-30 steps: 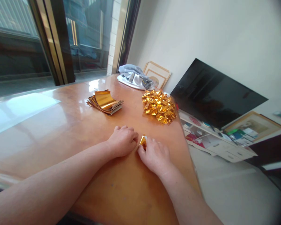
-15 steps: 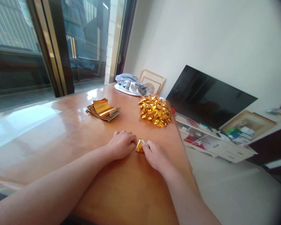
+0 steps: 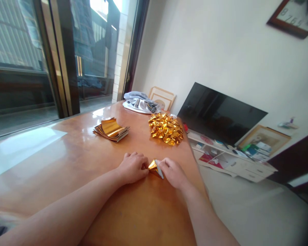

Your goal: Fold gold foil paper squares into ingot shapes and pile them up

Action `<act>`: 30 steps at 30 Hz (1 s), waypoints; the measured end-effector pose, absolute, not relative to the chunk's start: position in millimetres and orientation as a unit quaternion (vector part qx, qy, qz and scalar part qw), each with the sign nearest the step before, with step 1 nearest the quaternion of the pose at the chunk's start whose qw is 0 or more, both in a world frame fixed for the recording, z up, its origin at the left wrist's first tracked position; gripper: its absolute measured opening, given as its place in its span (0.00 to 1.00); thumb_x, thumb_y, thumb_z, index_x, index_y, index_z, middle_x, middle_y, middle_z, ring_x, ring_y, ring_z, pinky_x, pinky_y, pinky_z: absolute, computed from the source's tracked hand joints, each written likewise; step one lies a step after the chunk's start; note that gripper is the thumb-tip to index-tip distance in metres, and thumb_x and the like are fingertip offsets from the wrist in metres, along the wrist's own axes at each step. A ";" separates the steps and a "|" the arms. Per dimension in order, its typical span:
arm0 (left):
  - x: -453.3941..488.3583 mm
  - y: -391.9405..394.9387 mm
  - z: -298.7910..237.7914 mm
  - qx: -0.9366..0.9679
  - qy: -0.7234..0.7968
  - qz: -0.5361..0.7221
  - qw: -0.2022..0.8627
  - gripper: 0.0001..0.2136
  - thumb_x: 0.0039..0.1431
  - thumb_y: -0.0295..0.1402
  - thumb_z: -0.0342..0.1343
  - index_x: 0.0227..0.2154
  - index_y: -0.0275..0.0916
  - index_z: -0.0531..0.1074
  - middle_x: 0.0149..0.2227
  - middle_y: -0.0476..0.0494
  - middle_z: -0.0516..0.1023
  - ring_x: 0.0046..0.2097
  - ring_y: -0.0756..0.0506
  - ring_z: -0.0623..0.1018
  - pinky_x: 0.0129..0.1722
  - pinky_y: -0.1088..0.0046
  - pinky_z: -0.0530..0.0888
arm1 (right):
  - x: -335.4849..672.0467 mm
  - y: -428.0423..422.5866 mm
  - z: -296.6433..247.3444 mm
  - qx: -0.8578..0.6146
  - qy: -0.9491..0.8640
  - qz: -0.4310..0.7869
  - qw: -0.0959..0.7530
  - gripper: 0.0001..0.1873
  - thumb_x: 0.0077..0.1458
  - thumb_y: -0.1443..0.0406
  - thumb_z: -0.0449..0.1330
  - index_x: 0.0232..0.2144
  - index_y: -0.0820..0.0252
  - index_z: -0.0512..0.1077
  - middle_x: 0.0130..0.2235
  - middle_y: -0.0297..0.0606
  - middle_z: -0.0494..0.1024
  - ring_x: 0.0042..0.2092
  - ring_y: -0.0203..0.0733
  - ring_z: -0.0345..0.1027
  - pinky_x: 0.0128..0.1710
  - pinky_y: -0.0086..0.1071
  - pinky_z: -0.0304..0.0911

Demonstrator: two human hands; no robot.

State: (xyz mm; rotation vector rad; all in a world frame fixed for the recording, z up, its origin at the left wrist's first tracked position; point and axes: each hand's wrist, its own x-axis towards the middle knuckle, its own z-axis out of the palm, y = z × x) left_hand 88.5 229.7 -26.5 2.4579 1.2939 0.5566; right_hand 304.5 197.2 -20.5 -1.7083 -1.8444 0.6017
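Observation:
A small folded piece of gold foil paper (image 3: 154, 167) lies on the wooden table (image 3: 133, 212) between my two hands. My left hand (image 3: 132, 166) is curled, its fingertips pinching the paper's left side. My right hand (image 3: 172, 172) is also closed, gripping the paper's right side, where a white edge of the sheet shows. Further back on the table lie a stack of flat gold sheets (image 3: 111, 129) and a heap of folded gold pieces (image 3: 166, 128).
A grey cloth bundle (image 3: 140, 102) sits at the table's far end, by picture frames (image 3: 162, 97) leaning on the wall. A dark TV screen (image 3: 218, 114) and a low shelf with clutter (image 3: 233, 158) stand right of the table. Glass doors are at left.
The view has tilted upward, so everything sits lower in frame. The gold paper between my fingers has been turned flatter, now showing its white edge.

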 end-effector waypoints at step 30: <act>66.7 222.0 23.1 0.695 0.312 0.368 0.533 0.17 0.50 0.47 0.63 0.31 0.36 0.76 0.25 0.53 0.70 0.29 0.50 0.66 0.31 0.74 0.60 | 293.4 175.8 60.0 -0.504 -0.805 0.071 0.304 0.03 0.58 0.66 0.62 0.35 0.56 0.76 0.38 0.34 0.73 0.39 0.38 0.68 0.39 0.29 0.60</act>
